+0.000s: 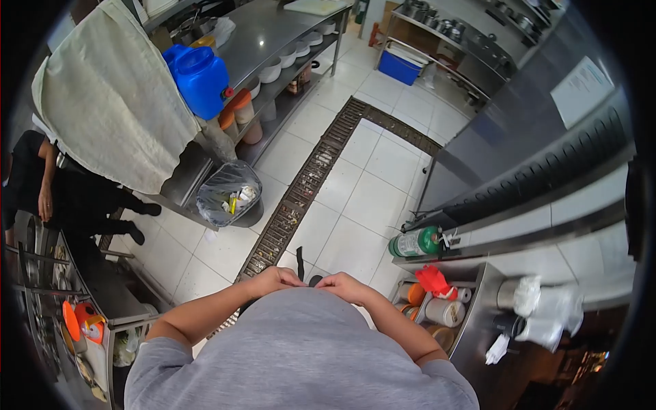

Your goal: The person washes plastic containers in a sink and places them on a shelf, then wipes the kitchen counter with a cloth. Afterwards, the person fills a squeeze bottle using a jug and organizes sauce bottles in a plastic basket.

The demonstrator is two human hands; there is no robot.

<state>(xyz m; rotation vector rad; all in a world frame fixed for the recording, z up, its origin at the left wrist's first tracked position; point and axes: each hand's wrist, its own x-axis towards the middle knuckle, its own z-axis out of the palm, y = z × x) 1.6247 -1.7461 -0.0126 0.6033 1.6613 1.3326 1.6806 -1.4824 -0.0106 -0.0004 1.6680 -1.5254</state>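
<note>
Both my hands are at the front of my grey shirt (301, 342), near its lower edge. My left hand (273, 281) is closed, its fingers pinched together near a black strap (299, 263) that sticks up beyond the shirt. Close beside it on the right, my right hand (343, 287) is also closed in a pinch. What the fingertips hold is too small and partly hidden to make out. A small dark shape shows between the two hands.
A lined trash bin (253, 217) stands ahead on the left, beside a floor drain grate (311, 171). A green cylinder (418, 242) and a shelf with jars (445, 311) are at the right. Another person (44, 178) is at far left.
</note>
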